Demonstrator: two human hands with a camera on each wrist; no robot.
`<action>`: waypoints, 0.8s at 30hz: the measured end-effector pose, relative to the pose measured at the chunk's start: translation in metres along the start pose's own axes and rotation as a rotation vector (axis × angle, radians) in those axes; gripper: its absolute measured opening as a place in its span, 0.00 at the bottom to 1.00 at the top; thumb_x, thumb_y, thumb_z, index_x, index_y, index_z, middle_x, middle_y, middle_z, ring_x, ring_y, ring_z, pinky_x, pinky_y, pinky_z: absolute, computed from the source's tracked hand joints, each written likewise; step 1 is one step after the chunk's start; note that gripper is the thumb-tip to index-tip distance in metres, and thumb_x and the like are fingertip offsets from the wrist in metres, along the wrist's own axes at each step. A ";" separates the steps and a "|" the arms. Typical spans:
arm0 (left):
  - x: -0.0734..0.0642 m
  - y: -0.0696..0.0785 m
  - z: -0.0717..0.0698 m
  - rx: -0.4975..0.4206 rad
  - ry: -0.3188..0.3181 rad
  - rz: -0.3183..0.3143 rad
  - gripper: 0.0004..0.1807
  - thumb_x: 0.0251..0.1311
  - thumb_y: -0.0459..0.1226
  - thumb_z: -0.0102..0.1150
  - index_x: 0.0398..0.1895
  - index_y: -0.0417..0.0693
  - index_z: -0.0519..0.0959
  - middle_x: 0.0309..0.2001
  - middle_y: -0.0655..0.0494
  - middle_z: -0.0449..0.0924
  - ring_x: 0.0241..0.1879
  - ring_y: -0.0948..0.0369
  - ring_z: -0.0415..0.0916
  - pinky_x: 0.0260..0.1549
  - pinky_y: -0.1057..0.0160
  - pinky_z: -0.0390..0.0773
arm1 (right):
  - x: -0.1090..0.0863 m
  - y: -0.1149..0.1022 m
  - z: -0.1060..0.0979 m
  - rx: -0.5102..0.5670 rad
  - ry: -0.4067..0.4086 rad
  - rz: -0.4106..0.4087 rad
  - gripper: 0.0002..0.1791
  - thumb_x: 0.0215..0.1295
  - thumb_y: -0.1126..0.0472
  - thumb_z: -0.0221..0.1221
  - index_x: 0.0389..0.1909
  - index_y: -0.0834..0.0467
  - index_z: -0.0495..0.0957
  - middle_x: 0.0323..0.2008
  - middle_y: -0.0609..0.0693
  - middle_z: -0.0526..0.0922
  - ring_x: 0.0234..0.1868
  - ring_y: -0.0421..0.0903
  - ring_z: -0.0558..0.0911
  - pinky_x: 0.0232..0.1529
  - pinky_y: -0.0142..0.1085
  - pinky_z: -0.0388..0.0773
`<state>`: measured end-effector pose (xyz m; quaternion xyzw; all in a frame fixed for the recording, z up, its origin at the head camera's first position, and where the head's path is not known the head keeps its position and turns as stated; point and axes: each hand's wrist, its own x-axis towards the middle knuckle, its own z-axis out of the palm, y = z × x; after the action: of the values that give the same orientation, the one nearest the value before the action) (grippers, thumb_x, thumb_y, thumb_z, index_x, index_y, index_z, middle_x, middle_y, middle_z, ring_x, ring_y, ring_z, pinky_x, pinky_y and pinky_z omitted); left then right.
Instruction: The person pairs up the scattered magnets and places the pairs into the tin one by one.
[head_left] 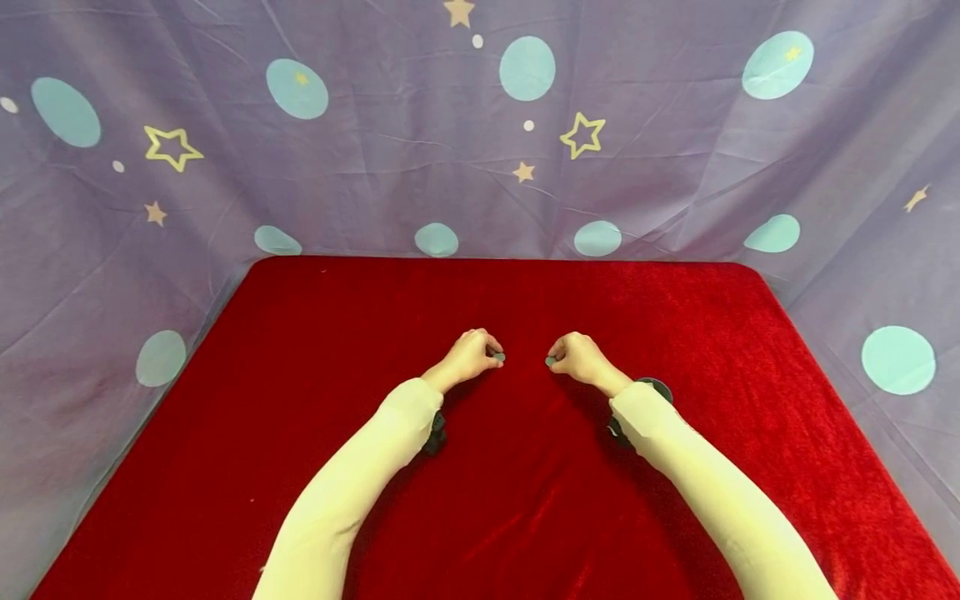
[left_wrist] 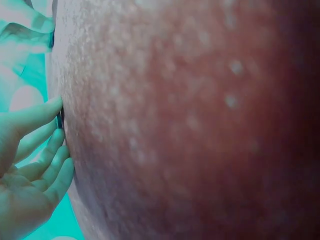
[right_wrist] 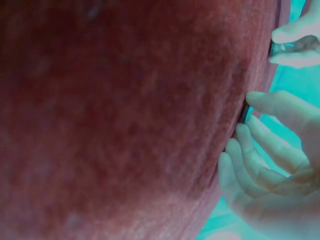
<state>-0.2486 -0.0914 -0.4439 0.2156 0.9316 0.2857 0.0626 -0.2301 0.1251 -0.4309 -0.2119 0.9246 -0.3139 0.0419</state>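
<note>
Near the middle of the table, my left hand (head_left: 470, 354) pinches a small grey disc (head_left: 499, 357) between thumb and fingers. A short gap to the right, my right hand (head_left: 583, 358) pinches a second small grey disc (head_left: 551, 361) the same way. In the left wrist view, the disc shows edge-on as a thin dark piece (left_wrist: 59, 120) at the cloth, the other fingertips touching the cloth below it. The right wrist view likewise shows a thin dark edge (right_wrist: 245, 114) between thumb and fingers. What kind of discs these are cannot be told.
A red velvety cloth (head_left: 525, 467) covers the table. Purple curtains (head_left: 390, 150) with stars and ovals hang behind it and at both sides. Dark wrist-worn devices (head_left: 434, 435) sit at the cuffs of the pale sleeves (head_left: 352, 467).
</note>
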 end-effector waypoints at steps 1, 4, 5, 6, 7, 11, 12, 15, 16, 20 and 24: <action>-0.003 0.005 -0.002 0.009 0.009 0.012 0.10 0.47 0.33 0.64 0.34 0.37 0.81 0.31 0.50 0.76 0.35 0.56 0.72 0.42 0.60 0.67 | 0.000 0.000 0.001 0.001 0.000 0.002 0.08 0.46 0.71 0.61 0.29 0.71 0.79 0.27 0.60 0.82 0.31 0.52 0.80 0.34 0.40 0.76; -0.005 0.013 -0.001 0.040 0.011 0.022 0.11 0.48 0.34 0.63 0.35 0.37 0.81 0.32 0.51 0.77 0.35 0.57 0.72 0.40 0.63 0.69 | 0.001 -0.001 0.002 0.000 -0.002 0.009 0.08 0.46 0.70 0.62 0.29 0.70 0.79 0.27 0.59 0.82 0.31 0.51 0.80 0.33 0.40 0.76; -0.005 0.014 0.000 0.045 0.014 0.027 0.11 0.48 0.34 0.63 0.35 0.37 0.81 0.32 0.50 0.77 0.35 0.57 0.72 0.40 0.63 0.69 | 0.001 -0.002 0.003 -0.001 -0.002 0.008 0.08 0.46 0.70 0.62 0.29 0.70 0.79 0.27 0.59 0.82 0.31 0.51 0.80 0.33 0.40 0.76; -0.004 0.015 0.000 0.044 0.012 0.031 0.10 0.48 0.34 0.63 0.35 0.37 0.81 0.32 0.50 0.77 0.35 0.57 0.72 0.39 0.63 0.69 | 0.002 -0.003 0.003 -0.002 -0.003 0.009 0.07 0.46 0.70 0.62 0.28 0.70 0.79 0.27 0.59 0.82 0.30 0.51 0.80 0.33 0.39 0.76; -0.004 0.016 0.001 0.039 0.015 0.030 0.10 0.47 0.33 0.64 0.34 0.38 0.81 0.31 0.50 0.77 0.34 0.57 0.72 0.39 0.63 0.69 | 0.002 -0.003 0.003 -0.005 -0.002 0.009 0.07 0.46 0.70 0.62 0.28 0.70 0.79 0.26 0.59 0.82 0.30 0.51 0.80 0.33 0.39 0.76; -0.001 0.018 0.005 0.038 0.012 0.032 0.10 0.47 0.33 0.64 0.33 0.38 0.81 0.31 0.50 0.76 0.34 0.57 0.73 0.38 0.62 0.70 | 0.005 -0.005 0.006 -0.008 -0.013 0.019 0.07 0.46 0.70 0.62 0.28 0.69 0.80 0.27 0.58 0.82 0.31 0.50 0.80 0.33 0.39 0.75; 0.000 0.018 0.005 0.040 0.007 0.028 0.10 0.48 0.34 0.63 0.34 0.38 0.81 0.31 0.50 0.76 0.34 0.57 0.72 0.38 0.62 0.70 | 0.005 -0.006 0.006 -0.008 -0.015 0.023 0.07 0.46 0.70 0.62 0.28 0.69 0.80 0.27 0.58 0.82 0.31 0.50 0.80 0.33 0.39 0.75; 0.001 0.020 0.007 0.044 -0.009 0.016 0.10 0.48 0.34 0.63 0.35 0.39 0.81 0.33 0.50 0.77 0.36 0.57 0.73 0.40 0.62 0.70 | 0.006 -0.006 0.007 -0.006 -0.025 0.027 0.07 0.47 0.70 0.62 0.29 0.69 0.80 0.28 0.58 0.82 0.32 0.51 0.80 0.34 0.39 0.76; 0.001 0.021 0.007 0.042 -0.017 0.011 0.11 0.49 0.34 0.63 0.36 0.39 0.81 0.33 0.50 0.77 0.36 0.57 0.72 0.41 0.62 0.70 | 0.006 -0.007 0.007 -0.006 -0.027 0.026 0.07 0.47 0.70 0.61 0.29 0.69 0.80 0.28 0.59 0.82 0.32 0.51 0.80 0.34 0.39 0.76; 0.002 0.024 0.008 0.055 -0.024 0.019 0.11 0.49 0.34 0.63 0.36 0.39 0.81 0.34 0.51 0.77 0.37 0.57 0.72 0.43 0.61 0.68 | 0.007 -0.009 0.008 -0.005 -0.026 0.019 0.07 0.47 0.70 0.61 0.29 0.69 0.80 0.27 0.58 0.82 0.31 0.50 0.80 0.33 0.38 0.76; 0.002 0.027 0.009 0.064 -0.016 0.033 0.10 0.48 0.34 0.63 0.35 0.39 0.81 0.33 0.50 0.77 0.37 0.56 0.73 0.43 0.60 0.68 | 0.008 -0.011 0.009 -0.003 -0.020 0.001 0.07 0.46 0.71 0.61 0.28 0.70 0.80 0.27 0.58 0.82 0.30 0.50 0.80 0.33 0.38 0.76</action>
<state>-0.2386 -0.0655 -0.4361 0.2351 0.9361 0.2549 0.0583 -0.2314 0.1088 -0.4304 -0.2148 0.9247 -0.3102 0.0510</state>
